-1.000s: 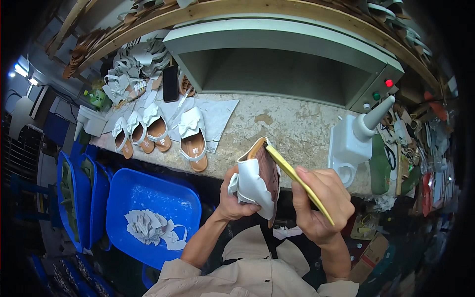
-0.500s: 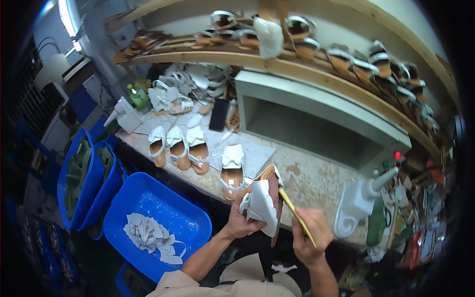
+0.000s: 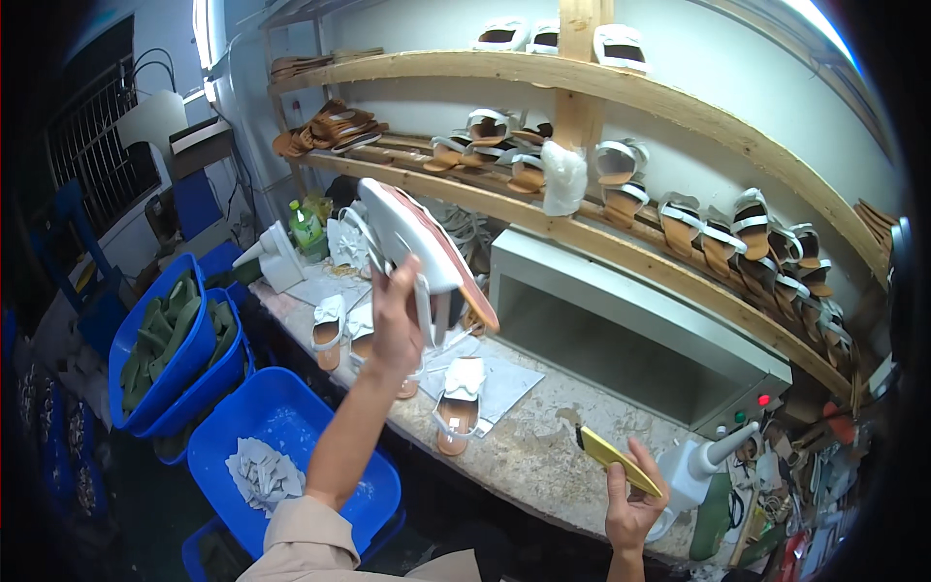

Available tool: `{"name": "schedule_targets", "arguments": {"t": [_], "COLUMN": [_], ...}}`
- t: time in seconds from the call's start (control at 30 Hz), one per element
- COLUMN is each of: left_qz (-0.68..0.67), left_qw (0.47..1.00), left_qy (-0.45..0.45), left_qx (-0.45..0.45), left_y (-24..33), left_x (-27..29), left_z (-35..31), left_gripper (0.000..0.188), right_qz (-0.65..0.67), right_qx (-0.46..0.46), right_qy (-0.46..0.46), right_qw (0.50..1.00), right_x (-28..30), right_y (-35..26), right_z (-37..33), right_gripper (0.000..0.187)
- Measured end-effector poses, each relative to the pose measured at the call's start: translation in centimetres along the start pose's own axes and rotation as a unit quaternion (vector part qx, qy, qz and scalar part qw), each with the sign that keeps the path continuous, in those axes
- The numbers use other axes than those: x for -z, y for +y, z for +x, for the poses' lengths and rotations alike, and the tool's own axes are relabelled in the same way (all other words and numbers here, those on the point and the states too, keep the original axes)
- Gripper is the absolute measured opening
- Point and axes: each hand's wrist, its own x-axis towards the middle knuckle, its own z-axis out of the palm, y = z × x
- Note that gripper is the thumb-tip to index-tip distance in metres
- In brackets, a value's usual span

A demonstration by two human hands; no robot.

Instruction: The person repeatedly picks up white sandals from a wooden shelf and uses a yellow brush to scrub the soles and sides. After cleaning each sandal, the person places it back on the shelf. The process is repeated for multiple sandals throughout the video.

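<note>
My left hand [image 3: 393, 330] is raised over the bench and closed around a white sandal [image 3: 412, 238], which is tilted with its reddish-brown sole side toward the right. Lower right, my right hand [image 3: 635, 514] grips a flat yellow brush [image 3: 621, 466] with a short dark tip pointing left. On the bench below stands another white sandal [image 3: 460, 398] with a bow and tan insole. Further left is a similar sandal [image 3: 330, 330], beside others partly hidden by my left hand and the raised sandal.
A grey box-shaped machine [image 3: 621, 364] with an open front stands at the back. White spouted bottles flank the bench, one [image 3: 693, 475] beside my right hand. Wooden shelves [image 3: 465, 194] hold sandals. A blue tub [image 3: 228, 417] contains pale pieces; other blue tubs [image 3: 136, 339] hold green pieces.
My left hand has lifted the sandal up and leftward, away from the brush. My right hand has moved down and right, still holding the brush. The view has tilted up toward the shelves.
</note>
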Motion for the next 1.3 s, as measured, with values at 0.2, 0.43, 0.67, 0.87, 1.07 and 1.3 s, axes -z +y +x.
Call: {"name": "schedule_targets", "arguments": {"t": [0.2,0.43,0.67,0.87,1.07,1.3], "left_qz": [0.083,0.058,0.348,0.469,0.69,0.807], "left_qw": [0.985,0.915,0.795,0.752,0.673,0.558], "left_qy": [-0.009,0.133,0.22,0.224,0.127,0.004], "left_qx": [-0.152,-0.377,-0.445,-0.405,-0.233,-0.192], "left_y": [4.4,9.8,9.7,8.3,7.9,6.1], "left_x": [-4.2,-9.8,-10.1,-13.8,-12.3,-11.1], "left_z": [10.4,29.9,42.6,46.4,47.8,50.6], "left_gripper": [0.044,0.081,0.085,0.075,0.076,0.088], "right_qz": [0.074,0.048,0.055,0.007,-0.007,-0.015], "right_qx": [-0.069,-0.126,-0.219,-0.201,-0.199,-0.254], "right_qy": [-0.024,-0.078,-0.127,-0.098,-0.119,-0.113], "right_qw": [0.995,0.988,0.966,0.975,0.973,0.961], "right_x": [2.0,5.9,7.5,7.2,6.5,5.5], "right_y": [3.4,2.7,-1.8,-3.4,-3.5,-3.9], "right_z": [2.0,6.6,12.5,16.0,17.0,17.5], "right_gripper": [0.019,0.02,0.026,0.028,0.029,0.028]}}
